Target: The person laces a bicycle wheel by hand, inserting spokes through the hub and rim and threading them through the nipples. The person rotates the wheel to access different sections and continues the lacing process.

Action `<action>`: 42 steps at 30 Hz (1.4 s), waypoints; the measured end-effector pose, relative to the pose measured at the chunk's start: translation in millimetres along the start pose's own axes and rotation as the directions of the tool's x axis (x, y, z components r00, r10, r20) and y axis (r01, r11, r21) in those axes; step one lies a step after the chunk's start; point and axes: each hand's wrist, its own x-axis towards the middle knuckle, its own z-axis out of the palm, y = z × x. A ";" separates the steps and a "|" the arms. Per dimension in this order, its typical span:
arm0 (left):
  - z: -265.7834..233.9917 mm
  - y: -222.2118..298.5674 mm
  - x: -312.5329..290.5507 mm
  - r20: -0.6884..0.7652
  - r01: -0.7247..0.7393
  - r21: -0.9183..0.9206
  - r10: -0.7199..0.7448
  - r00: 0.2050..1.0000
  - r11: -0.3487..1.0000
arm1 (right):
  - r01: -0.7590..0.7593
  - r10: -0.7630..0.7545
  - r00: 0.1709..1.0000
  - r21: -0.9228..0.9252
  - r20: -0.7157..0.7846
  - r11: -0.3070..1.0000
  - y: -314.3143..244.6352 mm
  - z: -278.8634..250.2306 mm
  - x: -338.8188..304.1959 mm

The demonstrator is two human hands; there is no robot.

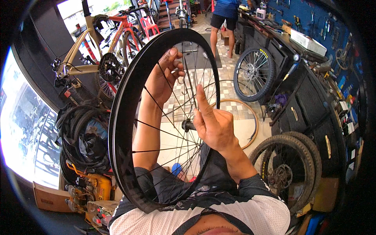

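A black deep-rimmed bicycle wheel (124, 168) stands tilted in front of my chest, its lower rim close to my shirt and lap. Through the spokes I see my left hand (166, 76), raised inside the upper rim. Its fingers are loosely bent and apart, near the rim and some spokes; contact is unclear. Beside the dark hub (187, 125), my right hand (216, 124) points its index finger upward along the spokes, thumb apart, other fingers folded. That hand covers the hub's right end. I make out no tool in either hand.
Bike frames (80, 51) and bundled tyres (84, 135) crowd the left. On the right are a wheel with a tyre (254, 74), knobby wheels (288, 168) and a dark drawer bench (301, 115). A tan tyre (255, 125) lies on the floor; another person (224, 23) stands ahead.
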 end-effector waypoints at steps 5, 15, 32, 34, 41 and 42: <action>-9.1 -0.9 -18.9 0.012 -0.036 -0.037 0.036 0.999 0.999 | -0.012 0.020 0.991 -0.054 0.135 0.998 -17.4 3.3 7.9; -30.2 -39.8 -60.7 0.260 -0.290 -0.080 0.301 0.918 0.954 | -0.013 0.031 0.961 -0.068 0.275 0.998 -15.5 20.5 12.6; -70.9 -163.9 -89.8 0.031 0.140 0.047 -0.141 0.990 0.989 | -0.558 0.453 0.808 0.245 0.376 0.793 67.1 -35.4 -54.6; -72.1 -168.1 -97.6 0.060 0.163 0.006 -0.163 0.985 0.987 | -0.577 0.436 0.750 0.169 0.498 0.799 66.2 -38.7 -64.0; -81.7 -171.6 -107.0 0.175 0.153 0.138 -0.176 0.969 0.979 | -0.372 0.315 0.697 -0.050 0.644 0.927 44.1 -40.8 -66.0; -90.1 -165.6 -104.8 0.151 0.155 0.203 -0.187 0.971 0.967 | -0.348 0.317 0.682 -0.088 0.659 0.933 43.2 -41.3 -63.2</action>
